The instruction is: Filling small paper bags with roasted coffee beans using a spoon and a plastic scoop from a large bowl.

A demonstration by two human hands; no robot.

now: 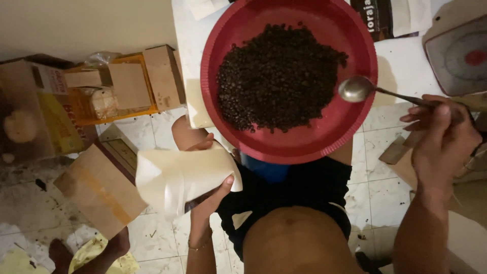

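Cardboard boxes [101,187] clutter the tiled floor [167,238] at left. My left hand [213,195] wraps fingers and thumb around a cream paper bag [177,180], held tilted just below the red basin [355,127] of coffee beans [279,76]. My right hand [441,137] pinches a spoon [357,89], its empty bowl over the basin's right side, beside the beans.

Glossy metal spoon [357,89], matt red plastic basin [350,127] (ribbed rim), smooth paper pouch [177,177], cardboard boxes [101,187].
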